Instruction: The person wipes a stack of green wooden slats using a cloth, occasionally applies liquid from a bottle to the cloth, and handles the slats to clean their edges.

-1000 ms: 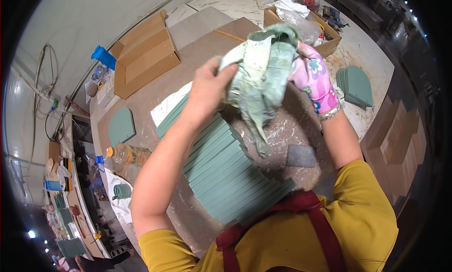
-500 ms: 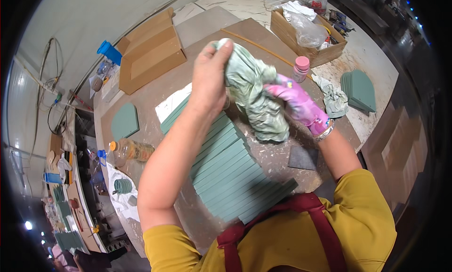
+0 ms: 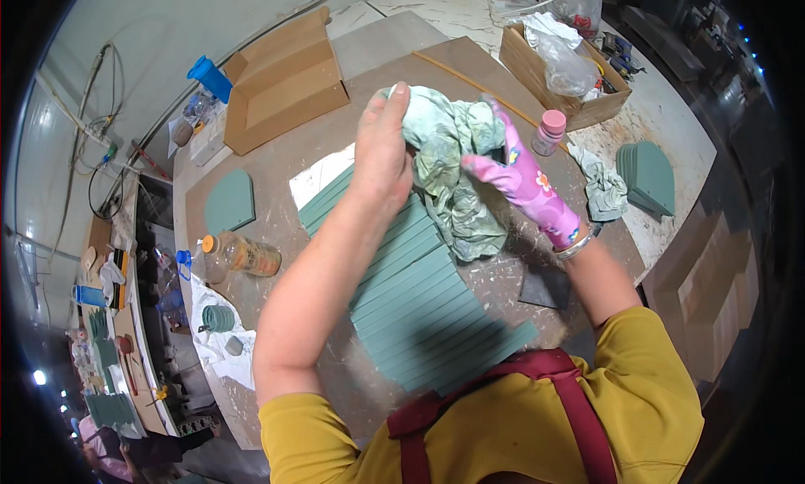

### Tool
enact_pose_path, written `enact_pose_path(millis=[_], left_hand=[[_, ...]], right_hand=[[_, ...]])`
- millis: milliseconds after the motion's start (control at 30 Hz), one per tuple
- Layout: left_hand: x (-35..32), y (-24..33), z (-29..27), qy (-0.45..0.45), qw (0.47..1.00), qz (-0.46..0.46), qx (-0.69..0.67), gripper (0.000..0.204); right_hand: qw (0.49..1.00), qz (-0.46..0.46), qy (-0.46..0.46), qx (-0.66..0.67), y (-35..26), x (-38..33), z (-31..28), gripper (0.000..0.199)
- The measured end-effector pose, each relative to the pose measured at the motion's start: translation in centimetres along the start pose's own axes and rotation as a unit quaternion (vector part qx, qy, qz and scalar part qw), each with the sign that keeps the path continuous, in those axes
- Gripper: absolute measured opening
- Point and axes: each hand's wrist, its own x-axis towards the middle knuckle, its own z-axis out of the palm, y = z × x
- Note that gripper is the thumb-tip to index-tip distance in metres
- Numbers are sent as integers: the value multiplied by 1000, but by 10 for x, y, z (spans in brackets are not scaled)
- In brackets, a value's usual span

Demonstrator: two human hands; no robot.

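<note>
My bare left hand [image 3: 384, 144] grips a crumpled pale-green, stained cloth [image 3: 457, 149], held up over the table; its thumb lies along the cloth's upper edge. Whether the cloth covers anything cannot be seen. My right hand [image 3: 521, 170], in a pink flowered glove, is at the cloth's right side with thumb and fingers spread, the fingertips slightly blurred. Contact between them is hard to make out. Beneath both hands, overlapping rows of flat green pieces [image 3: 419, 304] run across the table toward my body.
An open cardboard box [image 3: 285, 94] stands back left; a wooden box [image 3: 558, 69] with plastic bags is back right. Around the pieces are a pink-capped bottle [image 3: 549, 134], another cloth [image 3: 602, 186], stacked green pieces [image 3: 647, 178], a dark square [image 3: 545, 287] and a yellow-capped bottle [image 3: 243, 255].
The gloved fingers have come away from the cloth and spread apart. The cloth has bunched up and its hanging part has shifted. My left hand still holds it, slightly lower in view.
</note>
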Motion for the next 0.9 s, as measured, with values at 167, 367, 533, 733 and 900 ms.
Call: enact_pose_path(millis=[167, 367, 533, 733, 900], left_hand=[[3, 14, -7, -12, 1000, 10, 26, 18], [11, 16, -22, 45, 997, -35, 53, 22], [-8, -3, 20, -32, 996, -77, 18, 22], [10, 23, -2, -39, 997, -59, 29, 26], [-3, 43, -34, -23, 997, -54, 59, 35]], right_hand=[[990, 18, 130, -42, -21, 6, -21, 30], [989, 83, 119, -9, -43, 2, -58, 28], [964, -43, 38, -258, -20, 3, -13, 59], [977, 100, -22, 187, -26, 7, -58, 30], [966, -121, 46, -224, -6, 3, -76, 30]])
